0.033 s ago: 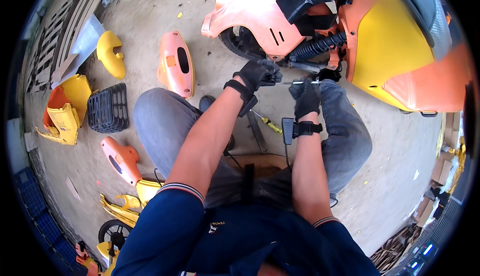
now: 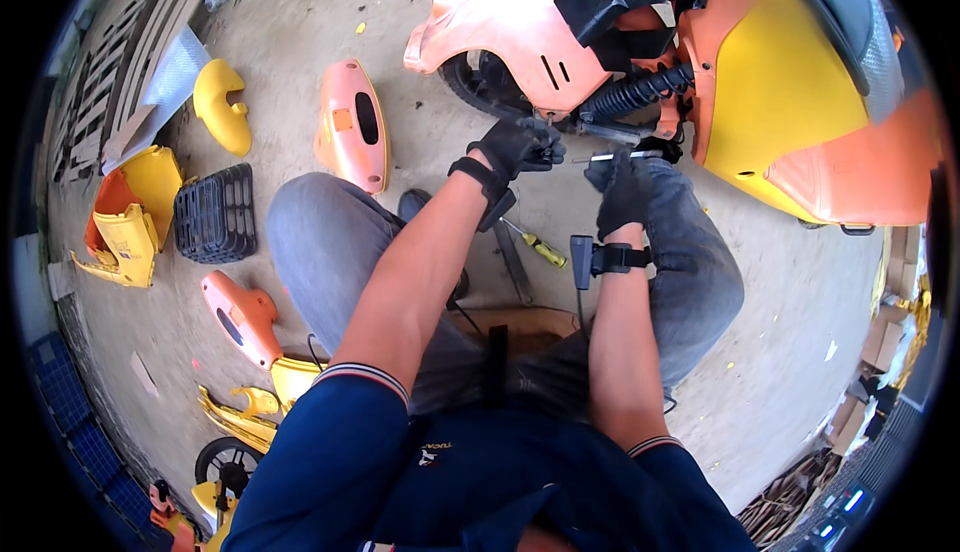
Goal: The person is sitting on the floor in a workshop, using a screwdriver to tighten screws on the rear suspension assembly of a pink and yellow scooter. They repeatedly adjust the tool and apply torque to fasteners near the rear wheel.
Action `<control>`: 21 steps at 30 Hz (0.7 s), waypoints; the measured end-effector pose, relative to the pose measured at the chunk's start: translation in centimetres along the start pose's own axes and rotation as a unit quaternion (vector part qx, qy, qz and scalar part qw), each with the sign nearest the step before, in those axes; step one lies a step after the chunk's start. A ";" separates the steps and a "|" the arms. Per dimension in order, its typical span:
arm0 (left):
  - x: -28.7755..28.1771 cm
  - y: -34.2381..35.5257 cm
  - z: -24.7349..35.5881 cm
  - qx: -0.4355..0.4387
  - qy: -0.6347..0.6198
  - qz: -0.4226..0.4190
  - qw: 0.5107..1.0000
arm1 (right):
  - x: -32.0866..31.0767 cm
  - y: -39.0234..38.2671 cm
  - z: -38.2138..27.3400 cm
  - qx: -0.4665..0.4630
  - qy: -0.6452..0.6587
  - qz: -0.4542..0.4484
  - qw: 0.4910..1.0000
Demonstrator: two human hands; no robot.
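Observation:
My left hand (image 2: 515, 147), in a black glove, is closed just below the front of an orange scooter-like vehicle (image 2: 560, 37). Its fingers are pinched together, and what they hold is hidden. To its right, my gloved right hand (image 2: 624, 192) is closed around a slim screwdriver-like tool (image 2: 650, 154) with a thin metal shaft and a pale handle. The tool lies almost level, its tip pointing at my left fingers with a small gap between. Beside the hands are the vehicle's black coil spring (image 2: 640, 92) and front wheel (image 2: 480, 84).
A yellow-handled screwdriver (image 2: 543, 248) and a flat metal bar (image 2: 514, 267) lie on the concrete between my legs. To the left are an orange shell panel (image 2: 352, 127), a yellow fender (image 2: 222, 107), a black crate (image 2: 217, 214) and yellow body parts (image 2: 130, 237). Cardboard boxes (image 2: 880, 342) stand at the right.
My right hand has shifted slightly to the right with the tool, drawing its tip away from my left hand. My left hand has stayed in place.

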State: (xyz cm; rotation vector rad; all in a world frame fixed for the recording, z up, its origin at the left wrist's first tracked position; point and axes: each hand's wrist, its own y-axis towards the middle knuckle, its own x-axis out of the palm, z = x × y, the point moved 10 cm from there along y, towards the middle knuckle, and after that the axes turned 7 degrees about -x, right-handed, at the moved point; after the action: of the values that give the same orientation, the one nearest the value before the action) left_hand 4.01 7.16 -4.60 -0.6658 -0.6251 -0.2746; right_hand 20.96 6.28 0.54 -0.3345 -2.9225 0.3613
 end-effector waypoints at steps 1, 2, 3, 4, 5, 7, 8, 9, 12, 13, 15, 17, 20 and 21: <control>0.1 0.0 -0.1 -0.015 0.007 0.012 1.000 | 1.5 -0.2 -3.1 -0.059 -0.049 -0.042 0.996; 0.1 -0.2 -0.1 -0.029 0.014 0.025 0.999 | 3.2 -0.5 -5.8 -0.118 -0.098 -0.087 0.984; 0.1 -0.5 0.0 -0.031 0.013 0.033 0.999 | 5.3 -1.3 -8.0 -0.171 -0.188 -0.127 0.959; 0.2 -0.7 0.2 -0.032 0.014 0.040 0.999 | 7.6 -2.3 -9.9 -0.224 -0.276 -0.164 0.920; 0.3 -0.8 0.4 -0.033 0.015 0.046 0.998 | 9.5 -3.1 -10.8 -0.274 -0.360 -0.198 0.869; 0.5 -0.9 0.7 -0.024 0.017 0.044 0.999 | 11.0 -4.0 -11.3 -0.336 -0.409 -0.236 0.815; 0.7 -0.9 0.8 -0.020 0.017 0.043 0.999 | 11.3 -4.2 -11.0 -0.348 -0.422 -0.251 0.799; 0.3 -0.6 0.7 -0.018 0.013 0.046 0.999 | 12.0 -4.5 -10.8 -0.360 -0.433 -0.269 0.781; -0.3 0.5 0.2 0.000 -0.017 0.047 0.999 | 12.9 -5.4 -10.2 -0.374 -0.479 -0.276 0.745; -0.3 0.4 0.2 -0.002 -0.022 0.051 0.998 | 13.4 -5.8 -10.0 -0.386 -0.489 -0.292 0.726; -0.1 0.2 0.3 -0.005 -0.030 0.058 0.998 | 14.3 -6.7 -9.6 -0.410 -0.508 -0.322 0.686; -1.9 1.6 0.5 0.088 0.024 0.065 0.994 | 15.5 -7.2 -8.6 -0.415 -0.545 -0.359 0.634; -1.6 1.9 1.2 0.148 0.050 0.029 0.987 | 16.6 -7.5 -8.1 -0.409 -0.575 -0.364 0.608; -1.3 1.6 1.4 0.138 0.018 0.029 0.990 | 16.8 -7.4 -8.2 -0.405 -0.583 -0.358 0.607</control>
State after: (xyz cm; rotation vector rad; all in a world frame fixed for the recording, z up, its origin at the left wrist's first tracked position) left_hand 3.07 9.33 -5.38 -0.4111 -0.5941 -0.1413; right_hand 5.07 5.13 12.72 1.5787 -3.6583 -1.4401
